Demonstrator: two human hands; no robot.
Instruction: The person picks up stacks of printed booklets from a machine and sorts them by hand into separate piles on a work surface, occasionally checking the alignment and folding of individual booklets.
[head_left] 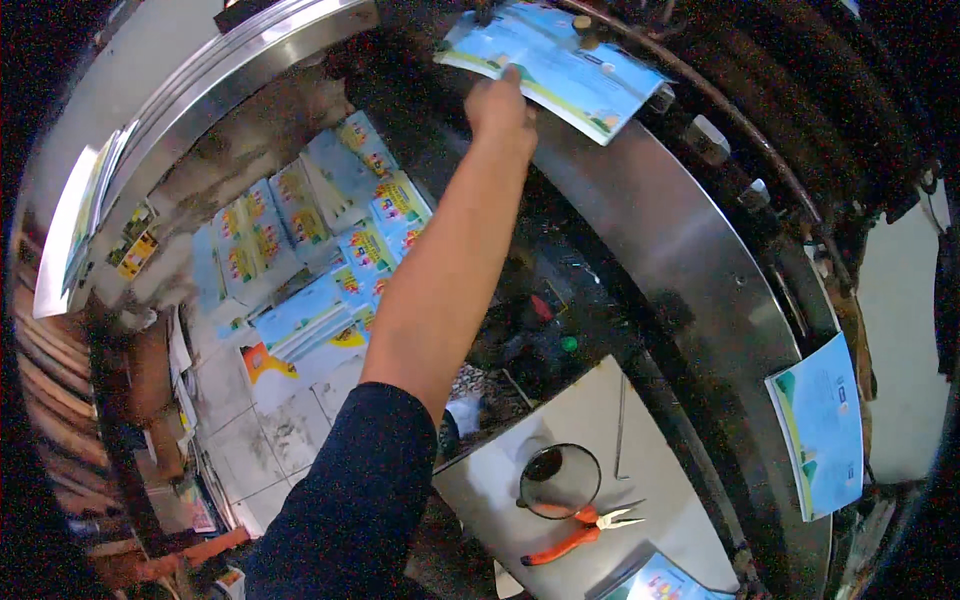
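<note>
From the lower left my left arm, in a dark short sleeve, stretches far forward. My left hand is closed on the near edge of a light blue booklet, the thumb lying on its cover and the other fingers mostly hidden. This booklet, possibly several together, rests on a curved metal rail. Farther right along the same rail lies another blue booklet. My right hand is out of the picture.
Below, a pale board carries orange-handled pliers, a round dark-rimmed cup and a thin metal rod. Stacks of colourful booklets stand on the tiled floor at left. A metal edge curves along the upper left.
</note>
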